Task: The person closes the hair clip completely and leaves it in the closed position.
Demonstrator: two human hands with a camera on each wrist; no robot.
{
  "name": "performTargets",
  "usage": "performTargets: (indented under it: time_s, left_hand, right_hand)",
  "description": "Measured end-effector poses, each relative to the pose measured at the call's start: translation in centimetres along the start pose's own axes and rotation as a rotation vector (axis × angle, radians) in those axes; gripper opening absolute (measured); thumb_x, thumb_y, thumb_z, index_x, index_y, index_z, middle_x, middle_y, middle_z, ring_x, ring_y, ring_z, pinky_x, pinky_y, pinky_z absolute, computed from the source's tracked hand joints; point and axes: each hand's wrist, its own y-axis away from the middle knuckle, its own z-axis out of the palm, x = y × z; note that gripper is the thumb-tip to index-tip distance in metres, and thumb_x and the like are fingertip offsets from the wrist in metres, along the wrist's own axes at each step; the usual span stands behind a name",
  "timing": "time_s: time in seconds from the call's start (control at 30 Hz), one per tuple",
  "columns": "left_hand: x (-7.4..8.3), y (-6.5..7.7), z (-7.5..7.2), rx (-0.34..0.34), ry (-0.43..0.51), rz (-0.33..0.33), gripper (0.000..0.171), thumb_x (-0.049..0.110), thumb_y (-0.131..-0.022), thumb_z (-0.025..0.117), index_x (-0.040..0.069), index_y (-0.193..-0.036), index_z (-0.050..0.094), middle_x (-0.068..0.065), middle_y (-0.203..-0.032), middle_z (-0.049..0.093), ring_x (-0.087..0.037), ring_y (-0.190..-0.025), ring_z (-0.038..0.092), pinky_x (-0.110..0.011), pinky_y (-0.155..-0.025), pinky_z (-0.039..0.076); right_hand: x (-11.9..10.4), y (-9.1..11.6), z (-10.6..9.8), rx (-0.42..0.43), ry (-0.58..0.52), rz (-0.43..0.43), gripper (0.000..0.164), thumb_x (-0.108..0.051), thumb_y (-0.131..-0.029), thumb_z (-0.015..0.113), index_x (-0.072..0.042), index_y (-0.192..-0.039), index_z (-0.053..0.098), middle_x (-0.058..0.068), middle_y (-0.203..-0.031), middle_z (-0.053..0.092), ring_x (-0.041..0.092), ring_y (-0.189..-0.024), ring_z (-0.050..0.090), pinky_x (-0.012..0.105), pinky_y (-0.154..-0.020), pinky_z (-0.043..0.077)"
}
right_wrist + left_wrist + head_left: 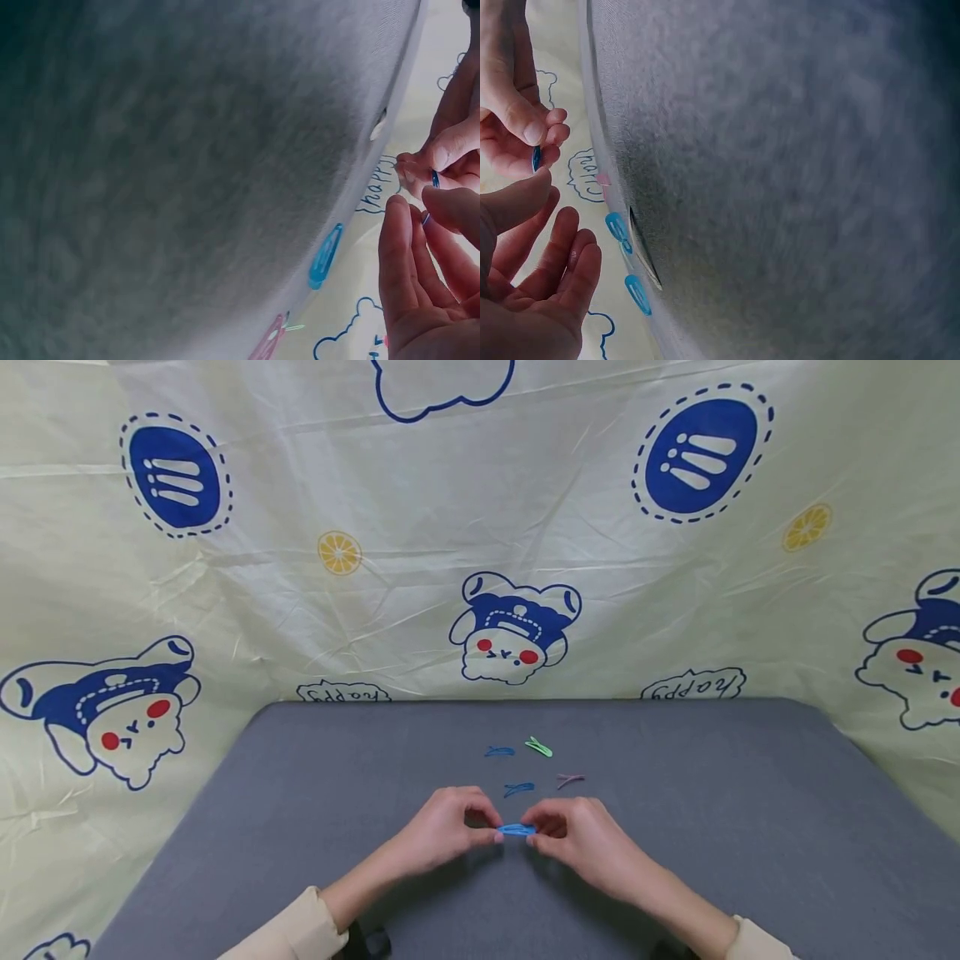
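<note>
A blue snap hair clip (517,830) is held level between both hands, above the grey table. My left hand (452,828) pinches its left end between thumb and fingers. At the other end, my right hand (582,841) pinches it the same way. In the left wrist view only a small part of the clip (536,157) shows between the fingertips. The right wrist view also shows just slivers of the clip (435,179), the rest being hidden by fingers.
Beyond the hands lie two blue hair clips, one nearer (519,789) and one farther (499,751), a green clip (538,747) and a pink clip (570,780). They rest on the grey tabletop (337,777). A printed cloth (405,610) hangs behind the table's far edge.
</note>
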Motion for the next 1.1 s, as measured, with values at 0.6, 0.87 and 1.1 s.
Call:
performTargets:
  time_s: [0.6, 0.87, 1.1]
  left_hand:
    - [-1.3, -1.4, 0.0, -0.116, -0.037, -0.046, 0.004, 0.009, -0.083, 0.078, 0.009, -0.085, 0.075, 0.01, -0.078, 0.061, -0.005, -0.067, 0.055, -0.023, -0.059, 0.046]
    - [-1.4, -1.5, 0.3, -0.121, -0.071, -0.055, 0.006, 0.007, -0.08, 0.08, 0.01, -0.08, 0.075, 0.009, -0.076, 0.059, -0.003, -0.068, 0.053, -0.022, -0.062, 0.045]
    - [-1.2, -1.6, 0.7, -0.11, -0.077, -0.069, 0.009, 0.005, -0.078, 0.081, 0.009, -0.077, 0.074, 0.005, -0.077, 0.06, -0.003, -0.069, 0.054, -0.022, -0.064, 0.045]
  right_hand:
    - [2.1, -1.6, -0.1, -0.112, 0.0, 0.039, 0.009, -0.011, -0.086, 0.076, -0.014, -0.094, 0.074, -0.011, -0.08, 0.066, 0.007, -0.074, 0.062, 0.026, -0.065, 0.049]
    - [2.5, -1.8, 0.1, -0.138, 0.0, 0.03, 0.009, -0.008, -0.085, 0.076, -0.013, -0.092, 0.073, -0.01, -0.077, 0.066, 0.007, -0.071, 0.061, 0.025, -0.062, 0.049]
    - [2.7, -1.8, 0.2, -0.135, 0.018, 0.018, 0.011, -0.005, -0.082, 0.077, -0.013, -0.089, 0.073, -0.01, -0.072, 0.065, 0.005, -0.065, 0.058, 0.024, -0.058, 0.047]
